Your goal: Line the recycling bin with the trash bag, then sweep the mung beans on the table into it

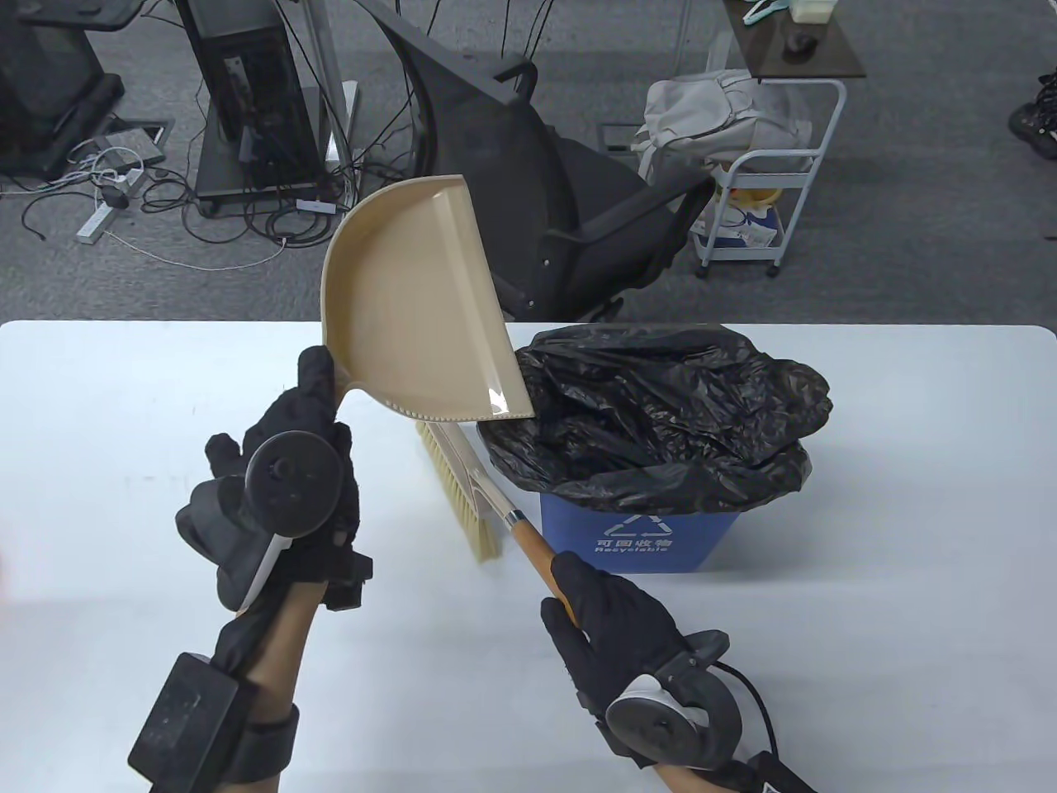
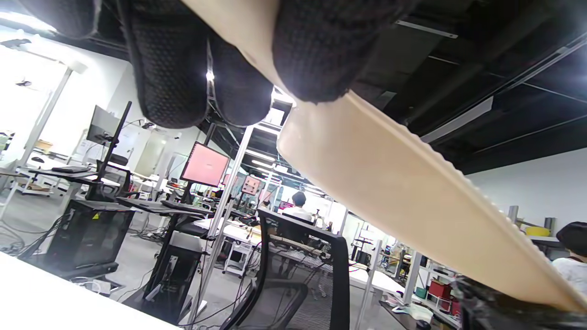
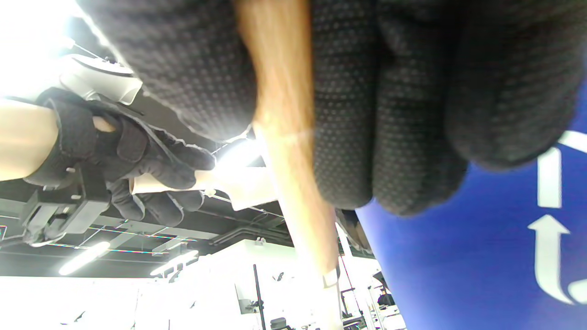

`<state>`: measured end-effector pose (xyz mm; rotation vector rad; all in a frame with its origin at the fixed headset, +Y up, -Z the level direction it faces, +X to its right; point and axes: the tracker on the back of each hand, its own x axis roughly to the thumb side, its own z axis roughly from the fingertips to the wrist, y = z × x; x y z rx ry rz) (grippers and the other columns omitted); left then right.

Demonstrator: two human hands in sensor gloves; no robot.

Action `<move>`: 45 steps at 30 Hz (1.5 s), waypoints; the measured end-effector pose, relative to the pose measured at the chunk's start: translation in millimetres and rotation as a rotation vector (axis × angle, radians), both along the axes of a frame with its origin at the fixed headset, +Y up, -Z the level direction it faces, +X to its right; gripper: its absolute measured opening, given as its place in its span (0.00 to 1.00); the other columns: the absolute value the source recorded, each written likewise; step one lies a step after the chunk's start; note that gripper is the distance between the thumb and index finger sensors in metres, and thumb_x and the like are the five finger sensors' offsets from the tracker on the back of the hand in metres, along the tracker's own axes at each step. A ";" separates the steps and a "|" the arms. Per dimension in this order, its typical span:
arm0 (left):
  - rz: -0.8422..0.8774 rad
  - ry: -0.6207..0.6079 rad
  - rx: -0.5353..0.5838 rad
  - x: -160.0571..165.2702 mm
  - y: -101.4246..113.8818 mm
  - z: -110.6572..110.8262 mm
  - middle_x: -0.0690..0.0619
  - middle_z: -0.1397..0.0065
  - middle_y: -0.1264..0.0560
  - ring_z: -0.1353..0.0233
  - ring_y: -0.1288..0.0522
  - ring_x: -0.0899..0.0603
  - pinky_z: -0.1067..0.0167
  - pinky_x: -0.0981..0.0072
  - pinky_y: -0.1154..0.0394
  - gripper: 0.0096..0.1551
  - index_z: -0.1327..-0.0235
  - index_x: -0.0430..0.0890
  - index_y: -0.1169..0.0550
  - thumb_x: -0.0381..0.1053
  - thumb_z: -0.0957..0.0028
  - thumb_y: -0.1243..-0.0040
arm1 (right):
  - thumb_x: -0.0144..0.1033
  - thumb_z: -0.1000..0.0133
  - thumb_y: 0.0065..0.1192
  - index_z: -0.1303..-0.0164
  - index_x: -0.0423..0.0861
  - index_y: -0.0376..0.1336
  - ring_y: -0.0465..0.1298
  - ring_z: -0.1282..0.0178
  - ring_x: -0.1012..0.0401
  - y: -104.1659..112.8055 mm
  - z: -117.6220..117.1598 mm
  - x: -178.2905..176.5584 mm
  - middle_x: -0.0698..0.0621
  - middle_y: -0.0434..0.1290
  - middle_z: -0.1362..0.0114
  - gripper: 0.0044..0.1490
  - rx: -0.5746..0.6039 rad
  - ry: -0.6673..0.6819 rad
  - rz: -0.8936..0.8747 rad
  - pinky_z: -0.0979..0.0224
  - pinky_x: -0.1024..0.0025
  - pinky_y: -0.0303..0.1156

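A blue recycling bin (image 1: 640,541) lined with a black trash bag (image 1: 661,413) stands on the white table (image 1: 124,396), right of centre. My left hand (image 1: 289,462) grips the handle of a beige dustpan (image 1: 413,322), raised and tilted with its lip at the bag's left rim. Seen from below, the dustpan (image 2: 412,197) slants down from my left fingers (image 2: 169,68). My right hand (image 1: 611,619) holds the wooden handle of a hand brush (image 1: 466,487), whose bristles hang beneath the dustpan's lip. The brush handle (image 3: 293,151) runs between my right fingers (image 3: 357,114) beside the bin (image 3: 458,266). No mung beans show.
Behind the table stand a black office chair (image 1: 528,198), a white trolley (image 1: 776,206) with a grey backpack, and equipment stands with cables on the grey carpet. In the left wrist view, desks, monitors and seated people fill the room.
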<state>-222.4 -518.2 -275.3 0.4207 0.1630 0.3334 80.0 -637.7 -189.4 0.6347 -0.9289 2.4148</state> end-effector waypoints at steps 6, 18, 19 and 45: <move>0.027 0.028 -0.015 -16.9 -16.3 0.5 0.36 0.28 0.20 0.33 0.20 0.21 0.34 0.11 0.41 0.41 0.18 0.49 0.34 0.40 0.46 0.31 | 0.41 0.48 0.72 0.39 0.32 0.74 0.89 0.57 0.41 0.0 0.1 0.1 0.33 0.87 0.52 0.34 0.001 0.001 -0.001 0.55 0.48 0.84; 0.048 0.104 -0.063 -49.1 -65.6 1.5 0.36 0.28 0.20 0.34 0.20 0.21 0.34 0.11 0.41 0.41 0.18 0.49 0.34 0.40 0.46 0.31 | 0.41 0.48 0.72 0.39 0.32 0.74 0.89 0.57 0.41 -0.3 0.5 -0.2 0.33 0.87 0.52 0.34 0.002 0.004 0.001 0.56 0.48 0.84; 0.048 0.109 -0.070 -51.1 -69.8 1.8 0.36 0.28 0.20 0.33 0.20 0.21 0.34 0.11 0.41 0.41 0.18 0.49 0.34 0.40 0.46 0.31 | 0.41 0.48 0.72 0.39 0.32 0.74 0.89 0.57 0.41 -0.3 0.5 -0.2 0.33 0.87 0.52 0.34 0.002 0.004 0.001 0.56 0.48 0.84; 0.019 0.164 -0.163 -62.8 -165.2 9.8 0.35 0.28 0.20 0.34 0.20 0.20 0.35 0.11 0.41 0.41 0.18 0.48 0.34 0.40 0.46 0.31 | 0.40 0.48 0.72 0.39 0.31 0.74 0.89 0.57 0.40 -1.9 1.3 -2.0 0.32 0.87 0.53 0.34 0.010 -0.007 0.013 0.55 0.47 0.84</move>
